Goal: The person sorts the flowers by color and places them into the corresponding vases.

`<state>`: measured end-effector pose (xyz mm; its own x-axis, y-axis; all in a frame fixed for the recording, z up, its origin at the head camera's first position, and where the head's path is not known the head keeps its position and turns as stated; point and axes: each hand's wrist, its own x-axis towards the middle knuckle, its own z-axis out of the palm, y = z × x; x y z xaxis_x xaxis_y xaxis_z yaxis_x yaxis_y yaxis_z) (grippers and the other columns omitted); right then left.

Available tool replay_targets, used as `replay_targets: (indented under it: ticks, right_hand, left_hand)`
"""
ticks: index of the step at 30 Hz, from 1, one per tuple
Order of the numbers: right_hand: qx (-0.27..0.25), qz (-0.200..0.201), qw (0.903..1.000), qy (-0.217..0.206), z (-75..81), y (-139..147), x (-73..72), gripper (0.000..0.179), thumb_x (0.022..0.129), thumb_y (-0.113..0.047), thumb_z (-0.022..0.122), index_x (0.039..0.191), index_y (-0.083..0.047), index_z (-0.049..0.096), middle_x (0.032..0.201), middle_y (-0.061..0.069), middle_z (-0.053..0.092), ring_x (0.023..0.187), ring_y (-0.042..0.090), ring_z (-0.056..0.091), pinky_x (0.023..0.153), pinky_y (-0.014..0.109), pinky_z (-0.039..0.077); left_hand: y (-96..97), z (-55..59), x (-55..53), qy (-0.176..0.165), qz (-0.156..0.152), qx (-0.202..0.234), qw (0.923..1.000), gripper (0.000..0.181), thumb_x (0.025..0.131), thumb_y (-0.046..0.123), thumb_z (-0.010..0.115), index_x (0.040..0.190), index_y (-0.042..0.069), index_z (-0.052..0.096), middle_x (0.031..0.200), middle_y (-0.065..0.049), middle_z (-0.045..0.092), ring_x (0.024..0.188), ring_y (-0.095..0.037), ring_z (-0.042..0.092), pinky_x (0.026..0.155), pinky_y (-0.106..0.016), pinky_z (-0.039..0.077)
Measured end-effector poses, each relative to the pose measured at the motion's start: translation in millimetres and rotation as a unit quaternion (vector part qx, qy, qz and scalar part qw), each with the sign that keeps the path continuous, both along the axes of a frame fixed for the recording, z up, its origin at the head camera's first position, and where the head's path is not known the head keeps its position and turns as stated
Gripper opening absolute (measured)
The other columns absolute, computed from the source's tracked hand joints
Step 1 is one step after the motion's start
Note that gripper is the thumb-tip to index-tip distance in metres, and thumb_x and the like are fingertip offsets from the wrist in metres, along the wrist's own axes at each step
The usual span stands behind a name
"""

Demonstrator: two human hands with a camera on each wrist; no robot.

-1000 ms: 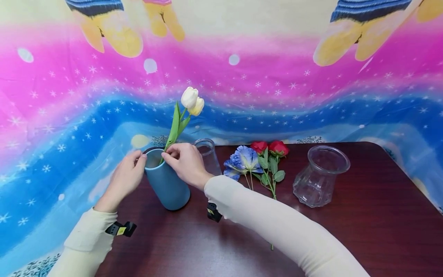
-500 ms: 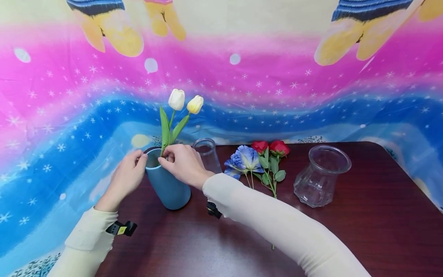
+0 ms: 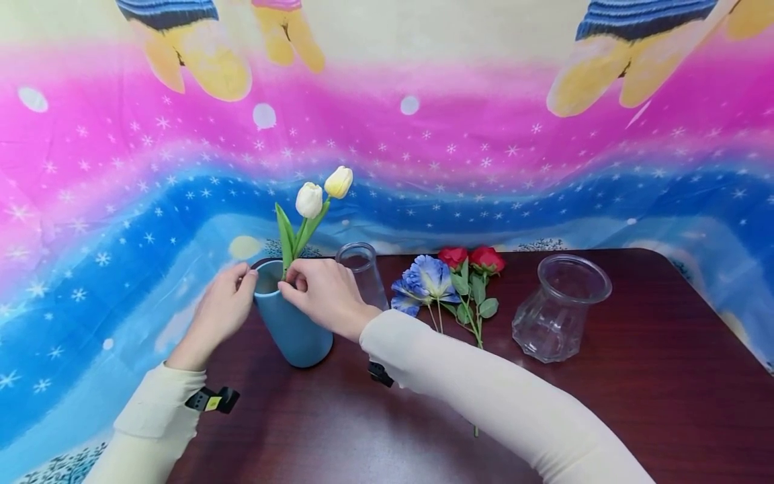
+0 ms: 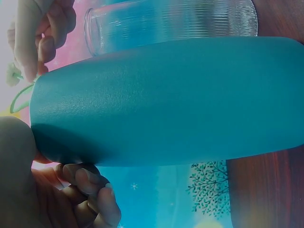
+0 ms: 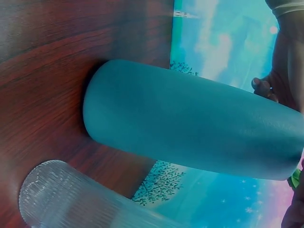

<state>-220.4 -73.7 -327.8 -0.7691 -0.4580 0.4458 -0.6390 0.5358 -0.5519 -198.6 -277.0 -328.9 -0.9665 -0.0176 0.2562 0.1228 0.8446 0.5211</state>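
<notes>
A matte blue-teal vase (image 3: 296,331) stands on the dark wooden table, its mouth facing up. My left hand (image 3: 219,308) holds the left side of its rim between thumb and fingers; in the left wrist view the curled fingers lie beside the vase wall (image 4: 166,104). Over the right side of the rim, my right hand (image 3: 329,292) pinches the stems of two white tulips (image 3: 309,200) with green leaves. Their heads rise above the vase, one lower than the other. The stems' lower ends are hidden by the vase and my right hand.
Behind my right hand stands a ribbed clear glass (image 3: 361,259). Blue flowers (image 3: 428,279) and red roses (image 3: 486,259) lie to the right. Further right is a flared clear glass vase (image 3: 553,309) on the table (image 3: 665,376). A printed cloth (image 3: 459,161) hangs behind.
The two tulip heads have spread apart and shifted left, then the left one has dropped lower. My right hand has moved slightly down at the rim. My left hand has stayed in place.
</notes>
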Motion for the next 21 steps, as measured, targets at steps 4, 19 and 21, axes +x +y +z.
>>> replay_targets:
  ticks: [4, 19, 21]
  right_hand:
    - [-0.018, 0.005, 0.9998, 0.0, -3.0, 7.6, 0.9, 0.015, 0.097, -0.035, 0.068, 0.092, -0.022, 0.072, 0.062, -0.009, 0.055, 0.056, 0.003, 0.051, 0.05, 0.02, 0.042]
    - [-0.036, -0.018, 0.9987, -0.031, -15.7, 43.6, 1.1, 0.015, 0.098, -0.032, 0.067, 0.094, -0.019, 0.073, 0.066, -0.008, 0.058, 0.062, 0.006, 0.053, 0.059, 0.024, 0.043]
    - [-0.038, -0.025, 0.9986, -0.027, -17.5, 47.8, 0.9, 0.015, 0.097, -0.031, 0.067, 0.092, -0.019, 0.074, 0.065, -0.008, 0.059, 0.062, 0.006, 0.054, 0.059, 0.024, 0.042]
  left_hand:
    - [-0.2, -0.4, -0.5, 0.001, 0.0, -0.001, 1.0, 0.042, 0.109, 0.036, 0.032, 0.078, 0.01, 0.043, 0.072, -0.008, 0.044, 0.063, -0.022, 0.04, 0.055, -0.034, 0.034]
    - [-1.3, 0.6, 1.6, -0.009, -0.002, -0.003, 0.9999, 0.043, 0.109, 0.039, 0.029, 0.08, 0.01, 0.042, 0.075, -0.009, 0.043, 0.061, -0.021, 0.039, 0.056, -0.034, 0.034]
    - [-1.3, 0.3, 1.7, -0.011, -0.003, -0.002, 0.9999, 0.043, 0.109, 0.039, 0.029, 0.08, 0.01, 0.042, 0.075, -0.009, 0.043, 0.061, -0.021, 0.039, 0.055, -0.034, 0.034]
